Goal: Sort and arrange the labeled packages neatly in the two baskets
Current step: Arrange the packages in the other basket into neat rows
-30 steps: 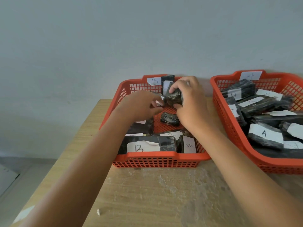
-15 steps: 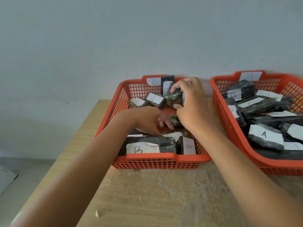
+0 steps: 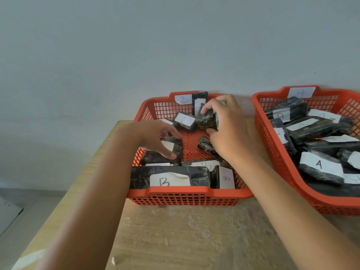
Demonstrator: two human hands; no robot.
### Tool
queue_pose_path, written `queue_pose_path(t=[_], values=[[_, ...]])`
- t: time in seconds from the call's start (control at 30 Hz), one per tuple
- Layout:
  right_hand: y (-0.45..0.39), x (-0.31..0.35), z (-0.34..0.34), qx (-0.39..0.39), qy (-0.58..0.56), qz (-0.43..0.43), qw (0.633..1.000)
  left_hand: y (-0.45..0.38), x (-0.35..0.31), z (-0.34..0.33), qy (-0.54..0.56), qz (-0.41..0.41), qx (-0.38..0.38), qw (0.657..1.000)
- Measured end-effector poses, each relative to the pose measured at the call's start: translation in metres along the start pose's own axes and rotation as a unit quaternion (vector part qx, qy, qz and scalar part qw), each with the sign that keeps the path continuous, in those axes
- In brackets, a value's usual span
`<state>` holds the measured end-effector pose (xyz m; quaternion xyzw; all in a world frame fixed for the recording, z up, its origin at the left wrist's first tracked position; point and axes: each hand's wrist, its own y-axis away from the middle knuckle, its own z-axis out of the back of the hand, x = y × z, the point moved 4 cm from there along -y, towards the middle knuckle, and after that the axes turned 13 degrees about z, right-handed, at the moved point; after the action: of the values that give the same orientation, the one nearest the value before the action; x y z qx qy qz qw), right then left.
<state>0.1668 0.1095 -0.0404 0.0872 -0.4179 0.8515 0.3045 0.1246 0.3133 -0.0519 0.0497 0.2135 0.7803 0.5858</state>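
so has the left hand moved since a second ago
Yes. The left hand has drawn back from the package that the right hand holds, toward the B basket's near-left corner.

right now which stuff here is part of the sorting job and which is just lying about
Part of the job:
- left basket
- right basket
- black packages
- package in the right hand
- left hand

Just lying about:
- table
- white scrap

Soft, even daylight w/ no glare, faint shadows only under the orange plastic mesh basket, forearms blurry at bottom edge, slight wide-angle bowing at frame edges.
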Motion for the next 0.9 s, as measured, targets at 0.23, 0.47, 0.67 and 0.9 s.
queue_pose_path(t=[0.23,0.47,0.67,0.9], values=[[-0.002,0.000,0.002,-0.025,-0.078,0.006,0.997,0.012,-0.035,0.013,0.279,-0.149,-0.128,0.940],[-0.002,0.015,0.002,0.054,-0.116,0.025,0.991,0.002,-0.042,0.006,0.366,-0.135,-0.047,0.919],[-0.004,0.008,0.017,-0.050,-0.174,-0.072,0.981,-0.003,-0.024,0.012,0.420,-0.052,-0.108,0.900],[-0.019,0.006,-0.009,0.155,0.034,0.062,0.985,-0.009,-0.009,0.019,0.392,-0.046,-0.231,0.889]])
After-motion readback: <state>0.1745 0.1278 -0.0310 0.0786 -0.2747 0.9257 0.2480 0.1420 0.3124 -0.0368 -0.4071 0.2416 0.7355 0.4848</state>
